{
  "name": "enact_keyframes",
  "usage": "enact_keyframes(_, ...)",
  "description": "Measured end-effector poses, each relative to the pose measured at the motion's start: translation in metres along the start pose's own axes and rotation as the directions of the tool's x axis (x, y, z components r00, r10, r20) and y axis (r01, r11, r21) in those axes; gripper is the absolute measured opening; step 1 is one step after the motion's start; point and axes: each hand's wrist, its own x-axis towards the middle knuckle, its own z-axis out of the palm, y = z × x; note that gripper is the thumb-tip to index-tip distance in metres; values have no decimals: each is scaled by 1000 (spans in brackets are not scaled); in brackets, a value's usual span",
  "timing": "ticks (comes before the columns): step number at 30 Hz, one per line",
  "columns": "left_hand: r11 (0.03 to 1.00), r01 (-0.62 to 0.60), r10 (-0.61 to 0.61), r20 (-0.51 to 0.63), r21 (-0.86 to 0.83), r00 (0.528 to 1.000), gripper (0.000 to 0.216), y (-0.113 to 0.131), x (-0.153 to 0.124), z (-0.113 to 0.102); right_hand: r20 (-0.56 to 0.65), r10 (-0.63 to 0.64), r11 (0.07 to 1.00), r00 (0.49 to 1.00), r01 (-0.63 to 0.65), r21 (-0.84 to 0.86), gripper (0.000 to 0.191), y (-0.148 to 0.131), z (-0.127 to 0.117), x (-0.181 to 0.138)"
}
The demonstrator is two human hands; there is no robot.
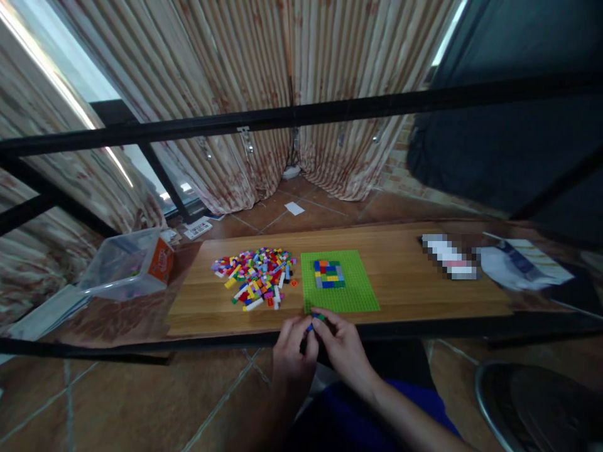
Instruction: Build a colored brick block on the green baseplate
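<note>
Both hands, left hand (293, 351) and right hand (343, 346), pinch together small bricks (315, 322) just before the green baseplate (340, 282), equally near.

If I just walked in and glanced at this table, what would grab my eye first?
Probably the bright heap of loose bricks on the wooden table, left of a green baseplate bearing a small colourful brick square. At the table's near edge, the left hand and right hand meet around small bricks. A clear plastic tub sits far left.
</note>
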Motion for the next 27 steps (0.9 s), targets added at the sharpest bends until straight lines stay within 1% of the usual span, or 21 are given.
enact_keyframes(5, 997, 18, -16, 36, -78, 999, 24, -6, -9, 7, 32, 10, 999, 999, -8, -34, 39, 15, -6, -1)
enact_keyframes(11, 979, 71, -53, 98, -190, 994, 23, -17, -16, 10, 60, 91, 996, 994, -90, -14, 43, 35, -11, 0)
enact_keyframes(15, 955, 177, -148, 135, -239, 980, 21, -26, -13, 4, 108, 85, 996, 991, -82, -28, 36, 43, -12, -2)
enact_keyframes(17, 933, 235, -192, 173, -274, 966, 19, -27, -8, 0, 116, 110, 994, 987, -111, -4, 35, 46, -10, -2)
enact_keyframes(19, 906, 295, -234, 222, -303, 946, 17, -24, -3, -4, 102, 155, 985, 983, -162, 60, 37, 46, -8, -1)
enact_keyframes(21, 863, 380, -310, 246, -332, 918, 16, -20, 2, -7, 100, 203, 967, 974, -215, 136, 39, 42, -6, 1)
enact_keyframes(22, 829, 433, -359, 258, -353, 897, 17, -18, 3, -8, 112, 231, 953, 966, -248, 175, 41, 38, -5, 2)
enact_keyframes(24, 741, 540, -447, 308, -398, 840, 19, -17, 5, -9, 154, 292, 911, 944, -324, 255, 44, 30, -4, 3)
enact_keyframes(27, 612, 656, -514, 407, -442, 755, 23, -17, 5, -10, 198, 346, 859, 917, -395, 326, 47, 20, -3, 2)
